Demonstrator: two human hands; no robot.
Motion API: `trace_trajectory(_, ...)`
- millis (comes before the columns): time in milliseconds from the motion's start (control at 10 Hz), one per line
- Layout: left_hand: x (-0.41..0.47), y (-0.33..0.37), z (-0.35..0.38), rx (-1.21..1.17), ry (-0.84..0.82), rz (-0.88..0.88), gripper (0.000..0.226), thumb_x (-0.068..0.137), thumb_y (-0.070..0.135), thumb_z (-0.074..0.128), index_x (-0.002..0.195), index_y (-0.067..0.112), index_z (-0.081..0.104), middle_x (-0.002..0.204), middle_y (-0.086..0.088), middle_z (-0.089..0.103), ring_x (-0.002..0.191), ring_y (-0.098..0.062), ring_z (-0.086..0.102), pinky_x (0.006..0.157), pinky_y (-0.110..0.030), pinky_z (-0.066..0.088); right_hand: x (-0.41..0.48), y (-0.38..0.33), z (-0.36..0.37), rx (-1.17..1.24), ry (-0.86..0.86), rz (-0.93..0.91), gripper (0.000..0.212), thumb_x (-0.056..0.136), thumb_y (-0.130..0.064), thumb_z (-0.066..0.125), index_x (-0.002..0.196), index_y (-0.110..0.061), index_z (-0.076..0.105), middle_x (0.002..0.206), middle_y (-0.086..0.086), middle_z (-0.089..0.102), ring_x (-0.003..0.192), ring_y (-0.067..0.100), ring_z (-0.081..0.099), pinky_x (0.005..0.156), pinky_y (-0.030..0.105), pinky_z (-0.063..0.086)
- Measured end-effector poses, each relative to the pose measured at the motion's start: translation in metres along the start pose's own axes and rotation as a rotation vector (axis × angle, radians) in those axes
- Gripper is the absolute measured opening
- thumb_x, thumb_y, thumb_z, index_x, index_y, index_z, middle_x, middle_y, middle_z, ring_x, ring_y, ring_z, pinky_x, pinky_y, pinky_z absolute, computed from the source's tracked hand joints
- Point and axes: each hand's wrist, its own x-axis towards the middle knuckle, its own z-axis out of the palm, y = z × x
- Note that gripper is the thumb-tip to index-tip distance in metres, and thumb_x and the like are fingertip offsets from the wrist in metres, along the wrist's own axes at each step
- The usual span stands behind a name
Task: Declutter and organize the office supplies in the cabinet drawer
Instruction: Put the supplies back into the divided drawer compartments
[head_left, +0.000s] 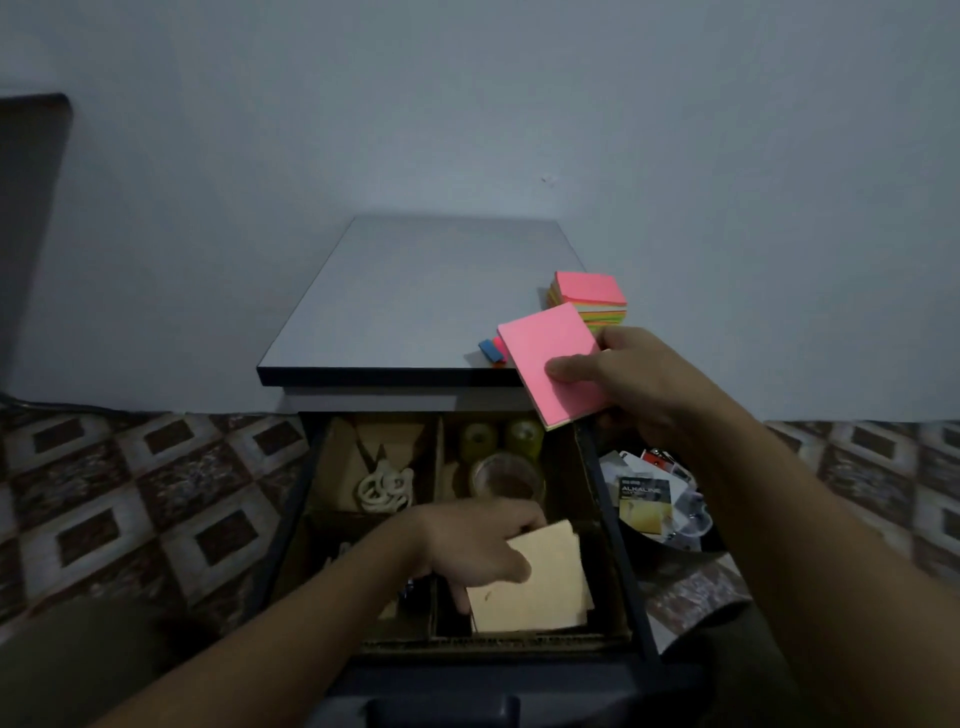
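The cabinet drawer (613, 530) stands pulled out, split by cardboard dividers into compartments. My left hand (483, 551) reaches into the near right compartment and grips a pale yellow pad of sticky notes (540, 587). My right hand (639, 384) holds a pink sticky note pad (545, 353) in the air above the drawer's far right corner, thumb on top. A multicoloured sticky note stack (589, 299) and small blue and pink flags (492, 352) lie on the cabinet top (405, 306).
Tape rolls (501, 452) fill the far right compartment and a coiled white cord (384, 488) lies in the far left one. A dark bin (670, 519) with an alkaline battery pack and scraps sits on the tiled floor right of the drawer.
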Motion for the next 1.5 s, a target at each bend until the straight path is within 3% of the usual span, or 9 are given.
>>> trace_trajectory(300, 0.037, 0.004, 0.032, 0.271, -0.038, -0.072, 0.032, 0.098, 0.016, 0.052, 0.129, 0.017, 0.05, 0.107, -0.002, 0.052, 0.063, -0.012, 0.052, 0.05, -0.026, 0.045, -0.002, 0.009, -0.004, 0.01, -0.012, 0.004, 0.027, 0.084, -0.025, 0.076, 0.102, -0.014, 0.059, 0.097, 0.01, 0.072, 0.088, 0.032, 0.069, 0.066, 0.041, 0.048)
trace_trajectory(500, 0.033, 0.009, 0.027, 0.425, -0.05, -0.15, 0.038, 0.096, 0.042, 0.055, 0.118, 0.01, 0.059, 0.104, -0.008, 0.065, 0.084, -0.022, 0.063, 0.074, -0.035, 0.051, -0.005, 0.012, -0.008, 0.019, -0.026, 0.015, 0.029, 0.086, -0.023, 0.075, 0.106, -0.012, 0.058, 0.097, 0.009, 0.071, 0.085, 0.026, 0.068, 0.064, 0.038, 0.05)
trace_trajectory(700, 0.021, 0.014, 0.016, 0.566, 0.101, -0.158, 0.024, 0.099, 0.015, 0.044, 0.094, 0.002, 0.064, 0.072, -0.004, 0.053, 0.059, -0.013, 0.048, 0.049, -0.023, 0.037, -0.004, 0.019, -0.006, 0.006, -0.026, 0.023, 0.03, 0.085, -0.023, 0.076, 0.106, -0.011, 0.058, 0.099, 0.011, 0.07, 0.089, 0.03, 0.069, 0.078, 0.048, 0.056)
trace_trajectory(900, 0.024, -0.006, 0.021, 0.533, -0.043, -0.176, 0.019, 0.093, 0.003, 0.045, 0.083, 0.01, 0.059, 0.072, -0.001, 0.05, 0.07, -0.019, 0.051, 0.071, -0.039, 0.047, -0.002, 0.018, -0.001, -0.042, -0.053, 0.017, 0.032, 0.083, -0.028, 0.077, 0.105, -0.014, 0.058, 0.099, 0.01, 0.071, 0.088, 0.029, 0.069, 0.065, 0.039, 0.051)
trace_trajectory(1000, 0.028, -0.011, 0.021, 0.532, -0.015, -0.192, 0.03, 0.092, 0.005, 0.046, 0.067, 0.021, 0.047, 0.073, -0.003, 0.052, 0.066, -0.016, 0.05, 0.058, -0.028, 0.042, -0.003, 0.017, 0.001, -0.079, -0.072, 0.017, 0.032, 0.084, -0.029, 0.076, 0.105, -0.014, 0.058, 0.099, 0.01, 0.069, 0.087, 0.029, 0.068, 0.063, 0.037, 0.049)
trace_trajectory(1100, 0.021, -0.009, 0.02, 0.478, 0.058, -0.155, 0.031, 0.098, 0.019, 0.047, 0.07, 0.03, 0.041, 0.074, 0.011, 0.046, 0.062, -0.003, 0.042, 0.059, -0.016, 0.038, -0.004, 0.015, 0.002, -0.086, -0.083, 0.023, 0.029, 0.085, -0.026, 0.074, 0.105, -0.012, 0.059, 0.1, 0.01, 0.069, 0.088, 0.029, 0.068, 0.063, 0.037, 0.049)
trace_trajectory(1300, 0.012, 0.004, 0.009, 0.516, -0.037, -0.131, 0.02, 0.094, 0.006, 0.046, 0.088, 0.004, 0.064, 0.083, -0.008, 0.057, 0.071, -0.018, 0.052, 0.057, -0.021, 0.044, -0.013, 0.015, 0.002, -0.107, -0.113, 0.043, 0.012, 0.092, -0.018, 0.061, 0.101, -0.01, 0.059, 0.101, 0.011, 0.064, 0.081, 0.022, 0.058, 0.06, 0.03, 0.04)
trace_trajectory(1400, -0.009, 0.007, -0.015, 0.399, 0.107, -0.092, 0.019, 0.097, 0.011, 0.049, 0.108, 0.01, 0.065, 0.104, -0.005, 0.063, 0.094, -0.02, 0.061, 0.084, -0.03, 0.052, -0.018, 0.019, 0.001, -0.122, -0.157, 0.043, 0.004, 0.093, -0.012, 0.054, 0.093, -0.014, 0.058, 0.094, 0.007, 0.062, 0.076, 0.019, 0.054, 0.058, 0.027, 0.037)
trace_trajectory(1500, -0.023, -0.003, -0.035, 0.164, 0.284, -0.098, 0.02, 0.097, 0.005, 0.048, 0.101, 0.015, 0.064, 0.102, -0.001, 0.066, 0.094, -0.015, 0.064, 0.072, -0.023, 0.049, -0.021, 0.025, 0.002, -0.163, -0.227, 0.048, 0.008, 0.095, -0.012, 0.052, 0.095, -0.015, 0.059, 0.095, 0.006, 0.064, 0.079, 0.02, 0.058, 0.061, 0.027, 0.039)
